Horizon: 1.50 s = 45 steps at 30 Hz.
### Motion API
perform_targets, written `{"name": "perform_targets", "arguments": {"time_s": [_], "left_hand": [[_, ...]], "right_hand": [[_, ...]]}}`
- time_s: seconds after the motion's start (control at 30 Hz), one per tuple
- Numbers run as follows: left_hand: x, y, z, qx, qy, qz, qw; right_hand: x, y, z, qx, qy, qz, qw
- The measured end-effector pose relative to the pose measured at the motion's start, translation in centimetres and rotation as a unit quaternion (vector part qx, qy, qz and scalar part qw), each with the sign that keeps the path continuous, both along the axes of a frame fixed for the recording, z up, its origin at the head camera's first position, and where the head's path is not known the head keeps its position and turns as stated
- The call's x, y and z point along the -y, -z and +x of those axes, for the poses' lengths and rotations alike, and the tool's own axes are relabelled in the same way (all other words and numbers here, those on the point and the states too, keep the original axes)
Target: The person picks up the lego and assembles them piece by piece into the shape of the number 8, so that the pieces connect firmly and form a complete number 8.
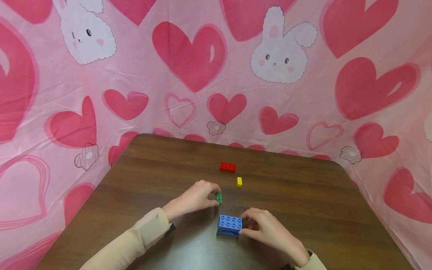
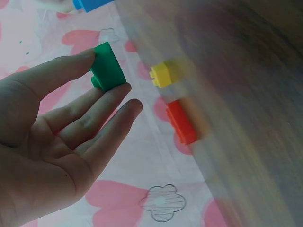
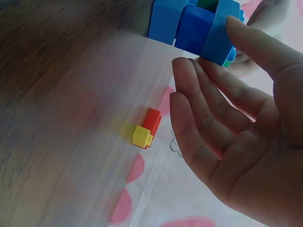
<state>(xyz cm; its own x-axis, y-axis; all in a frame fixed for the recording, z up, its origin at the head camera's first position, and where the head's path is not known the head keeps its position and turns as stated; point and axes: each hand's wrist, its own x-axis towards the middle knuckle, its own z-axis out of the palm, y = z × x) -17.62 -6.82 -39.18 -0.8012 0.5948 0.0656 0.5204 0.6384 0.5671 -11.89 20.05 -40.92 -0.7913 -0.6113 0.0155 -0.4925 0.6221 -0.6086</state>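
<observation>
In the head view my left hand (image 1: 198, 197) pinches a small green toy brick (image 1: 219, 198) between thumb and fingers. The left wrist view shows that green brick (image 2: 110, 68) held by its ends, studs toward the palm. My right hand (image 1: 270, 229) grips the right end of a stack of blue toy bricks (image 1: 230, 222), studs up on the table. Seen from the right wrist, the stack (image 3: 194, 28) has a darker blue brick between two lighter ones, with a bit of green showing beside it. Thumb and fingertips are on its top brick.
Beyond my hands, a yellow brick (image 1: 239, 182) with two studs lies on the brown wooden table (image 1: 162, 161). A longer red brick (image 1: 228, 167) lies farther back. Behind the table's far edge hangs a pink cloth (image 1: 141, 71) with hearts and rabbits.
</observation>
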Motion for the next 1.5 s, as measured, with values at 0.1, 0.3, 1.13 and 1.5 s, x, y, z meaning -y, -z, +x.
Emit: {"name": "perform_targets", "arguments": {"time_s": [0.1,0.3,1.13,1.5], "left_hand": [[0.0,-0.3,0.3,0.002,0.01,0.0,0.9999],[0.1,-0.9,1.3,0.014,0.028,0.005,0.9995],[-0.1,-1.5,3.4,0.022,0.081,0.006,0.9965],[-0.2,-1.3,3.6,0.025,0.081,0.002,0.9964]], "right_hand": [[0.0,0.1,0.0,-0.003,-0.001,-0.004,1.0],[0.0,0.0,0.0,0.004,0.005,0.003,1.0],[0.1,-0.1,0.1,0.005,0.009,0.012,0.9999],[0.2,-0.1,0.1,0.0,0.007,0.008,0.9999]]}}
